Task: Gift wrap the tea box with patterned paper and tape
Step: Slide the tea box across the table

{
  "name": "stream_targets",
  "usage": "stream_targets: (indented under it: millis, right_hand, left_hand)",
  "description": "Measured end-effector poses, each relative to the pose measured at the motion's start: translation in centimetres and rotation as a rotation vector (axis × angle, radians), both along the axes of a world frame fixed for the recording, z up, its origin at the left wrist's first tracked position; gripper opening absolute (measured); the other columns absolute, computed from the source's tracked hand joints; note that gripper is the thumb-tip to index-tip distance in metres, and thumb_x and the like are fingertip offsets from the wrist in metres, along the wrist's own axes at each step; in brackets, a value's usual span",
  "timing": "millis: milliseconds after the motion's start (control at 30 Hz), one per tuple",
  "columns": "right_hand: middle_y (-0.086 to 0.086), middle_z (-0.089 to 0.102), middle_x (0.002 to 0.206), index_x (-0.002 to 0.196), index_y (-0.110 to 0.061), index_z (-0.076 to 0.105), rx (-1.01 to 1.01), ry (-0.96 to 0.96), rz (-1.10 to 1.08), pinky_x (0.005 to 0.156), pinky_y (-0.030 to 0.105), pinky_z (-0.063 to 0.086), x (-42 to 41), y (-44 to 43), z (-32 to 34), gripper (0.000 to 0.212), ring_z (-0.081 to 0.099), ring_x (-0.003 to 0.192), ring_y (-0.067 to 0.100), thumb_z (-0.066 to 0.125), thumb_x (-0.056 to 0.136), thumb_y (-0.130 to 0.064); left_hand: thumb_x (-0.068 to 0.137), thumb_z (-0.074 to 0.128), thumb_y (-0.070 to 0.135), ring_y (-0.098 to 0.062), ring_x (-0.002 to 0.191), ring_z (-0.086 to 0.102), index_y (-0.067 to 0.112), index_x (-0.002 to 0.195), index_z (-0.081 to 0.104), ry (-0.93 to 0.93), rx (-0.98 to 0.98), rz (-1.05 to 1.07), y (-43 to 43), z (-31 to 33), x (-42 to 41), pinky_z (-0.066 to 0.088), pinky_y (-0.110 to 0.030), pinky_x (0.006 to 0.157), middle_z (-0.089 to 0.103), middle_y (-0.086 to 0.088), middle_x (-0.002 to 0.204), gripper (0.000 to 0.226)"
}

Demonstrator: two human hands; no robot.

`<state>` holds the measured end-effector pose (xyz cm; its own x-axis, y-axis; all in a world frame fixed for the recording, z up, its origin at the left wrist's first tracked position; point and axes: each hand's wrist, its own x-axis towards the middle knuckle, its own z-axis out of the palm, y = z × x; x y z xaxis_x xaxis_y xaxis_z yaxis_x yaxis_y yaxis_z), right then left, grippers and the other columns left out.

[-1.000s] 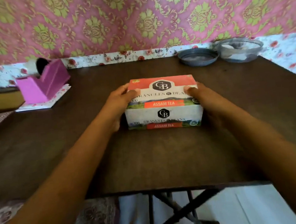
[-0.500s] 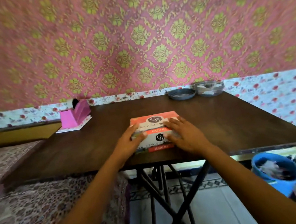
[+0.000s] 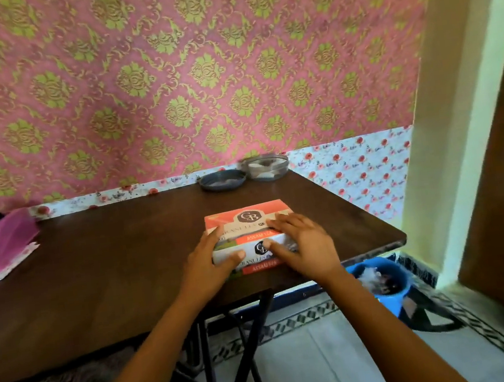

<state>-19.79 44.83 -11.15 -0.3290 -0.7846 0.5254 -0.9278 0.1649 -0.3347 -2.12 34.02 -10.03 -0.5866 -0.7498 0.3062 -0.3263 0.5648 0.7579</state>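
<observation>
The tea box (image 3: 248, 218), orange and white with "Assam Tea" labels, lies flat on the dark wooden table (image 3: 109, 257) near its front right edge. My left hand (image 3: 209, 267) grips the box's left front corner, with the thumb across the front face. My right hand (image 3: 306, 244) wraps over the right front part, fingers spread on top and thumb on the front face. A pink tape dispenser (image 3: 1, 246) stands at the table's far left on a sheet of floral paper (image 3: 17, 265).
Two shallow grey dishes (image 3: 222, 180) (image 3: 265, 166) sit at the back of the table by the wall. A blue bucket (image 3: 381, 282) stands on the floor under the table's right corner. A wall edge and dark door rise at the right.
My view has pulled back and swung right. Both hands slid from the box's ends onto its top and front. The box now sits close to the table's front edge.
</observation>
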Motion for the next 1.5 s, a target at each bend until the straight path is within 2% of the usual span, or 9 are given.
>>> stream_targets:
  millis: [100,367,567,733,867,967,1100,1200,1500]
  right_hand:
    - [-0.006,0.051,0.137,0.128,-0.033,0.054,-0.027,-0.052,-0.060,0.107,0.031,0.031,-3.6,2.0,-0.3,0.070,0.041,0.130,0.014,0.027,0.075,-0.071]
    - [-0.005,0.052,0.137,0.124,-0.030,0.058,-0.067,-0.145,-0.125,0.103,0.027,0.034,-10.5,5.5,-0.4,0.068,0.041,0.130,0.013,0.038,0.074,-0.071]
    - [-0.006,0.051,0.136,0.124,-0.029,0.058,-0.067,-0.196,-0.110,0.102,0.024,0.032,-12.6,6.9,-0.3,0.060,0.040,0.130,0.012,0.047,0.076,-0.063]
    - [-0.002,0.060,0.127,0.118,-0.023,0.062,-0.018,-0.077,-0.132,0.105,0.033,0.032,-13.1,7.2,0.8,0.068,0.052,0.120,0.019,0.035,0.073,-0.067]
    - [-0.001,0.051,0.138,0.130,-0.024,0.051,0.075,0.014,-0.160,0.113,0.035,0.018,-12.5,7.5,1.0,0.079,0.042,0.131,0.019,0.017,0.073,-0.066]
    - [0.000,0.040,0.147,0.139,-0.024,0.041,0.090,-0.027,-0.175,0.116,0.035,0.012,-11.0,7.4,1.1,0.069,0.030,0.139,0.020,0.026,0.080,-0.058]
    - [0.003,0.046,0.142,0.137,-0.023,0.044,-0.003,-0.057,-0.084,0.111,0.039,0.029,-6.8,5.4,2.2,0.060,0.041,0.131,0.024,0.041,0.084,-0.052]
    - [0.003,0.043,0.144,0.137,-0.023,0.044,-0.022,-0.052,-0.003,0.110,0.034,0.027,-2.1,1.6,3.2,0.051,0.038,0.134,0.022,0.052,0.091,-0.042]
    - [-0.003,0.033,0.150,0.142,-0.033,0.032,0.118,-0.150,0.375,0.112,0.036,0.025,14.7,-12.3,5.0,0.055,0.028,0.139,0.016,0.049,0.091,-0.045]
  left_hand:
    - [0.083,0.067,0.034,-0.011,0.114,0.048,0.020,0.142,0.035,-0.005,-0.041,-0.055,1.6,-0.2,-4.2,0.042,-0.023,0.092,0.043,0.000,0.141,0.069]
    - [0.069,0.051,0.061,-0.021,0.126,0.047,0.023,0.142,0.035,-0.087,-0.136,-0.100,4.1,-0.7,-11.6,0.043,-0.041,0.101,0.039,0.001,0.145,0.084]
    - [0.084,0.061,0.045,-0.023,0.129,0.043,0.020,0.143,0.034,-0.076,-0.170,-0.095,4.8,-1.5,-14.5,0.039,-0.041,0.104,0.035,-0.003,0.148,0.070]
    - [0.085,0.059,0.044,-0.022,0.131,0.040,0.020,0.145,0.028,-0.083,-0.162,-0.096,5.2,-1.6,-15.2,0.038,-0.039,0.106,0.030,-0.004,0.151,0.071]
    - [0.086,0.060,0.040,-0.019,0.131,0.039,0.020,0.146,0.027,-0.117,-0.157,-0.152,5.1,-0.9,-14.6,0.037,-0.032,0.106,0.031,-0.001,0.150,0.071]
    - [0.086,0.062,0.038,-0.017,0.131,0.040,0.020,0.143,0.034,-0.079,-0.120,-0.184,4.5,-0.3,-12.9,0.037,-0.031,0.107,0.039,0.001,0.145,0.066]
    - [0.086,0.061,0.042,-0.017,0.136,0.034,0.029,0.141,0.036,-0.064,-0.093,-0.073,2.2,0.7,-8.8,0.034,-0.040,0.110,0.033,0.003,0.150,0.062]
    - [0.086,0.059,0.044,-0.016,0.135,0.034,0.032,0.140,0.037,-0.070,-0.073,0.054,-1.1,1.8,-3.2,0.038,-0.042,0.108,0.033,0.005,0.149,0.059]
    - [0.089,0.056,0.041,-0.017,0.133,0.038,0.025,0.135,0.045,-0.125,-0.102,0.504,-9.1,3.5,18.7,0.036,-0.040,0.109,0.042,0.001,0.144,0.050]
